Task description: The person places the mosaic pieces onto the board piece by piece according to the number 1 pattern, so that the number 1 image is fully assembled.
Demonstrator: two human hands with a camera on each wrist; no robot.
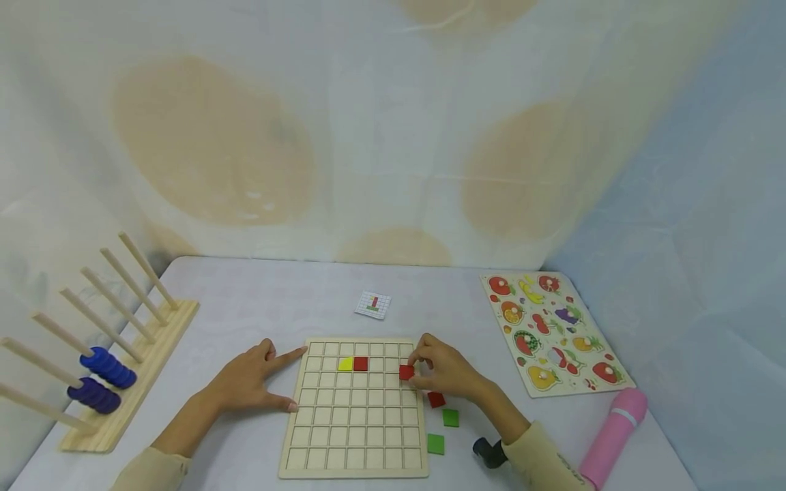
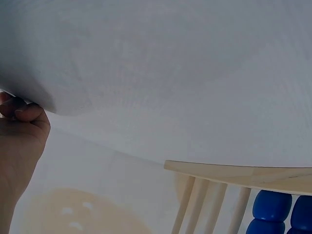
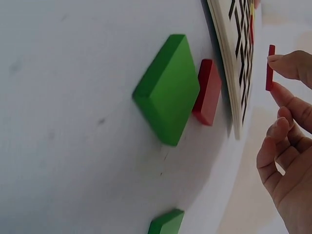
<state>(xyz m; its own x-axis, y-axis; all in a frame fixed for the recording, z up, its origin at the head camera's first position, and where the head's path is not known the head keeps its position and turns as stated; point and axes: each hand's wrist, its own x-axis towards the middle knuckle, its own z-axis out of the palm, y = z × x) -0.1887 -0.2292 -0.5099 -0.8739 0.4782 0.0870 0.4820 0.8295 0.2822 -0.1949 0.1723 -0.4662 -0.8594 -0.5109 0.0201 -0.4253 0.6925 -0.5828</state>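
My right hand (image 1: 447, 368) pinches a red square tile (image 1: 406, 372) between thumb and fingertip, over the right columns of the wooden grid board (image 1: 348, 470). In the right wrist view that tile (image 3: 270, 68) is seen edge-on, raised above the table. A yellow tile (image 1: 346, 363) and another red tile (image 1: 360, 364) lie side by side in the board's second row. My left hand (image 1: 245, 378) is at the board's left edge, with forefinger and thumb spread apart and their tips right at the rim. The left wrist view catches part of the left hand (image 2: 22, 146).
Right of the board lie a red tile (image 1: 436, 399) and two green tiles (image 1: 451, 418). A small pattern card (image 1: 372, 305) is behind it. A peg stand (image 1: 129, 382) with blue beads is left; a fruit puzzle (image 1: 552, 334), pink microphone-shaped object (image 1: 614, 436) and black object (image 1: 489, 453) are right.
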